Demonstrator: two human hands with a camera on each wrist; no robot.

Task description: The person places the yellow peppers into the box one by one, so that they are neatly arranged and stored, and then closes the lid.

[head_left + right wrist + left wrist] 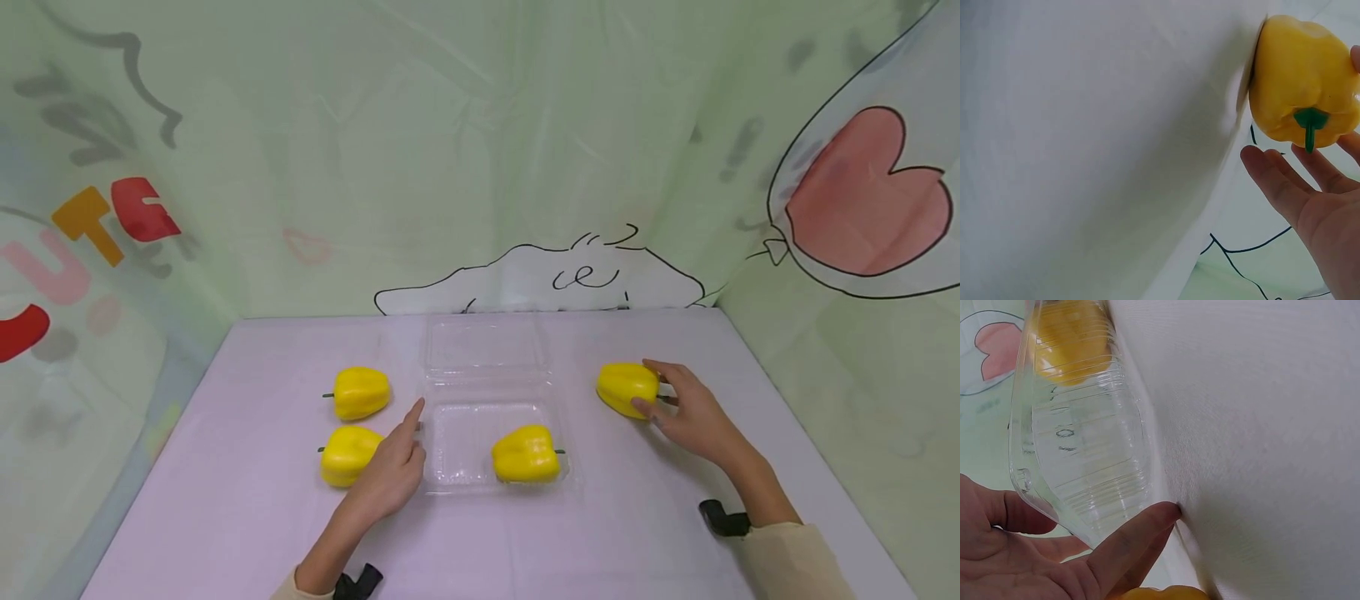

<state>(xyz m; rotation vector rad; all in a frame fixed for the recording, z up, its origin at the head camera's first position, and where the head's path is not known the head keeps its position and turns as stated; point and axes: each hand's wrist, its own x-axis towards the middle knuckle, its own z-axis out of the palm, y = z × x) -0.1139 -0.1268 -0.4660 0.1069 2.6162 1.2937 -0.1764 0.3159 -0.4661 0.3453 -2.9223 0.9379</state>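
Several yellow bell peppers with green stems lie on the table. One pepper [527,454] sits in the right part of a clear plastic clamshell container [457,490], whose lid [483,343] is folded back. My left hand [392,473] is at the container's left edge, index finger straight; in the left wrist view the fingers [1132,540] lie by its rim. Two peppers, an upper one [362,392] and a lower one [347,457], are left of it, the lower partly behind that hand. My right hand [693,414] pinches another pepper [625,387] between thumb and forefinger, its stem toward the palm.
A pale cloth covers the table [510,550]. Printed curtains [480,167] stand behind and along both sides. Black wrist straps [723,518] show beside both forearms.
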